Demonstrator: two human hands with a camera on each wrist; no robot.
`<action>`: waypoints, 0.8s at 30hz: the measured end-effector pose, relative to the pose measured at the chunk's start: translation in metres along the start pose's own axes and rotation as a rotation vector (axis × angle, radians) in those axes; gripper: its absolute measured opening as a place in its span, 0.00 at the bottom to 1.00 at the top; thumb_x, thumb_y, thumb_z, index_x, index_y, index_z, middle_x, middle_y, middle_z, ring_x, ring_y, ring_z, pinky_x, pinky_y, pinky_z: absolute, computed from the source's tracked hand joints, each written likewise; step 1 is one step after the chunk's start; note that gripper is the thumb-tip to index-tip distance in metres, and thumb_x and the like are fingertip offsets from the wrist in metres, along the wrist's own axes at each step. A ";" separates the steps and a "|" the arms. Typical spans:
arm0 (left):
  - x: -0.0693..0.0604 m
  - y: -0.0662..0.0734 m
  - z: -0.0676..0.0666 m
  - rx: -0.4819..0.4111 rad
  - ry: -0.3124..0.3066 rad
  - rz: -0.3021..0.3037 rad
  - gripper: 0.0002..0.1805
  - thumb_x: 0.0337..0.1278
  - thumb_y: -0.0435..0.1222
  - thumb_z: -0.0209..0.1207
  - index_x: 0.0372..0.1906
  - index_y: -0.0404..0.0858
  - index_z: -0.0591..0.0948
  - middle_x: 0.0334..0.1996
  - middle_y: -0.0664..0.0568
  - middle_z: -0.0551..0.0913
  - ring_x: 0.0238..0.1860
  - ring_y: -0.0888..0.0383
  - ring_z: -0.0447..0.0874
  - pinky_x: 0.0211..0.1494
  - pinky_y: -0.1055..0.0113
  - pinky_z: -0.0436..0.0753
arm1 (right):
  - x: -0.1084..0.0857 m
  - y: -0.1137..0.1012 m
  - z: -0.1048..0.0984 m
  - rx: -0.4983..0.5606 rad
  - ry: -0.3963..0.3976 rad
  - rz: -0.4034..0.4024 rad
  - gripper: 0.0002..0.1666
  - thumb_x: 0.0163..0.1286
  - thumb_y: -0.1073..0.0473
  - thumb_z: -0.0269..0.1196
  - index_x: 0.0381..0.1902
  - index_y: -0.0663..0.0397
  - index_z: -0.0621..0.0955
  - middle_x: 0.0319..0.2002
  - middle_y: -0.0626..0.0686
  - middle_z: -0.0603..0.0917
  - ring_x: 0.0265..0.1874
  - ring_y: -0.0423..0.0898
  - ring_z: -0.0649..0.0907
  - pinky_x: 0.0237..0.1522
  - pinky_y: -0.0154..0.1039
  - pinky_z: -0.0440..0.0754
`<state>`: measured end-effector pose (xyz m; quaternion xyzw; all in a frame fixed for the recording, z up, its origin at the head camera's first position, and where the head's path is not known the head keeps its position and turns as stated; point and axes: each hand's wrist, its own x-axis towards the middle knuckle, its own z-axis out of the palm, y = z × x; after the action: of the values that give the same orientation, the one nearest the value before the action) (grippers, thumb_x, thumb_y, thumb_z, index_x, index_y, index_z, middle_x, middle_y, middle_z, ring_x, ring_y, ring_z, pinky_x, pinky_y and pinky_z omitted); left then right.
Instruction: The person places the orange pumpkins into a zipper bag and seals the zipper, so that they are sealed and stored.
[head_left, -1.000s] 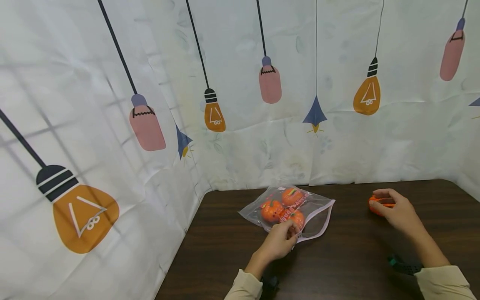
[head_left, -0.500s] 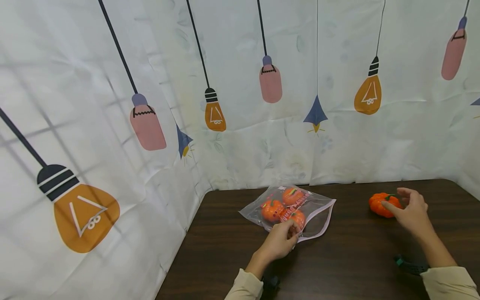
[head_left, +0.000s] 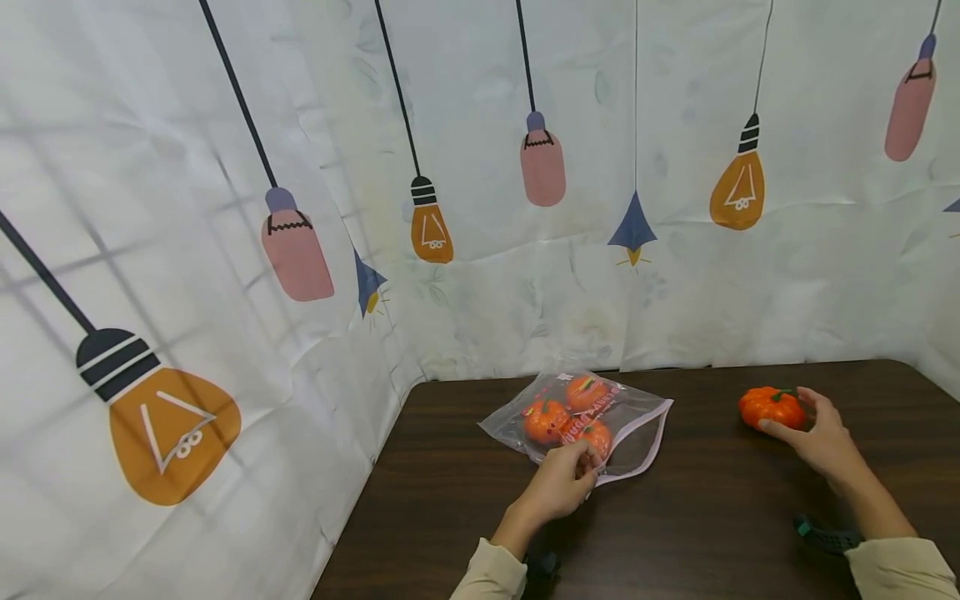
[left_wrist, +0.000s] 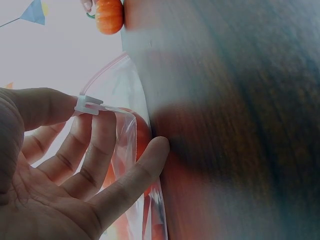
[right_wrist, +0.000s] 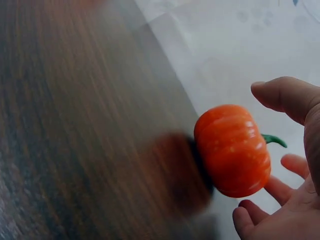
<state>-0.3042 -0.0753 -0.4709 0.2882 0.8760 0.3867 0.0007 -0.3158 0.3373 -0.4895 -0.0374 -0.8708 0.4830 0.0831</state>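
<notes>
I see the left hand (head_left: pixel 558 482) at the near side of the bag (head_left: pixel 502 421), its thumb and fingertips pinching the white slider (left_wrist: pixel 89 105) while one finger stretches straight beside the plastic. The bag lies flat by the far edge of the desk (head_left: pixel 675 533), toward the far left corner, its pink-edged mouth facing the right edge with the two lips apart. Three pumpkins (head_left: pixel 546 421) sit close together inside, showing through clear plastic with pink lettering.

A fourth pumpkin, the loose one (head_left: pixel 768 408), rests on the desk near the far edge, toward the far right corner and well apart from the bag. It lies on its side in my right wrist view, its green stem (right_wrist: pixel 275 140) pointing at the palm. The right hand (head_left: pixel 828 442) is spread around its stem side, thumb clear of the skin; I cannot tell whether the other fingers touch it.

Under the right wrist I make out a dark strap (head_left: pixel 828 537). Behind the desk hangs white cloth (head_left: pixel 480 317) printed with lamps (head_left: pixel 542 171).
</notes>
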 end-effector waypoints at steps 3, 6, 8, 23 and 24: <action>0.000 0.001 0.000 0.002 -0.001 0.004 0.02 0.65 0.31 0.61 0.41 0.38 0.81 0.24 0.58 0.77 0.23 0.74 0.68 0.29 0.78 0.72 | 0.001 0.004 0.000 0.004 -0.028 -0.012 0.60 0.76 0.44 0.59 0.79 0.71 0.35 0.73 0.85 0.38 0.67 0.85 0.50 0.61 0.81 0.56; 0.001 0.001 0.000 0.001 -0.001 0.005 0.02 0.65 0.31 0.61 0.40 0.38 0.81 0.24 0.59 0.77 0.24 0.74 0.68 0.30 0.78 0.72 | 0.002 0.007 -0.001 -0.008 -0.070 -0.012 0.60 0.76 0.43 0.58 0.79 0.69 0.34 0.72 0.86 0.35 0.66 0.86 0.50 0.59 0.80 0.57; 0.001 0.002 -0.001 0.001 -0.002 0.004 0.02 0.65 0.31 0.61 0.40 0.38 0.81 0.24 0.59 0.76 0.24 0.74 0.68 0.30 0.78 0.71 | 0.003 0.009 -0.001 -0.025 -0.097 -0.001 0.60 0.76 0.41 0.58 0.79 0.68 0.34 0.72 0.86 0.32 0.66 0.88 0.48 0.59 0.82 0.56; 0.000 0.001 -0.001 -0.002 -0.007 -0.003 0.02 0.65 0.32 0.62 0.40 0.38 0.81 0.24 0.59 0.76 0.25 0.74 0.68 0.30 0.78 0.71 | 0.003 0.014 0.002 -0.050 -0.133 0.024 0.58 0.76 0.38 0.57 0.78 0.71 0.41 0.73 0.85 0.34 0.66 0.88 0.49 0.58 0.80 0.57; 0.000 0.001 -0.001 -0.002 -0.007 -0.004 0.03 0.65 0.32 0.62 0.41 0.38 0.81 0.24 0.60 0.76 0.24 0.74 0.68 0.30 0.78 0.71 | 0.003 0.013 0.002 -0.049 -0.136 0.025 0.58 0.76 0.38 0.57 0.78 0.71 0.41 0.73 0.85 0.37 0.66 0.87 0.50 0.58 0.79 0.58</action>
<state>-0.3041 -0.0754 -0.4702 0.2878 0.8761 0.3867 0.0051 -0.3194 0.3435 -0.5014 -0.0176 -0.8854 0.4641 0.0168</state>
